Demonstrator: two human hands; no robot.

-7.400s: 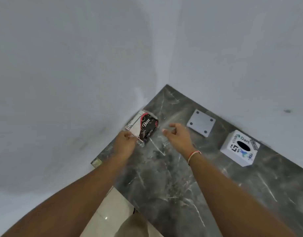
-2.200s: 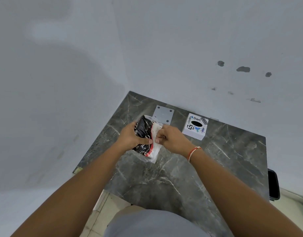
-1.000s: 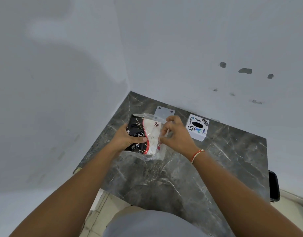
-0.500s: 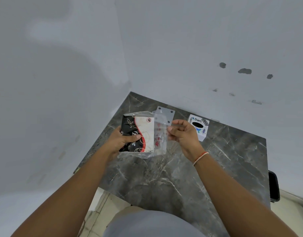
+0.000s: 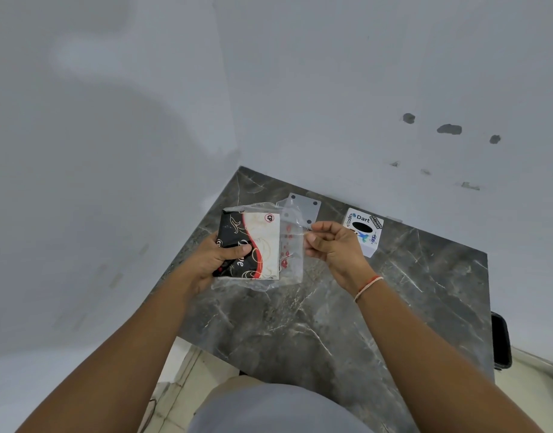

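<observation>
A flat black, white and red printed packet sits inside a clear plastic bag, held above the dark marble tabletop. My left hand grips the packet from the left, thumb across its front. My right hand pinches the bag's clear flap at its right edge and holds it stretched out to the right. A red and white thread band circles my right wrist.
A small grey plate with four holes lies at the back of the table. A white box printed "Dart" stands to its right. Walls close the left and back sides. A black object sits past the table's right edge.
Both hands lifted the packet off the table and turned its front to me. My right hand has drawn the bag's flap open to the right, away from the packet.
</observation>
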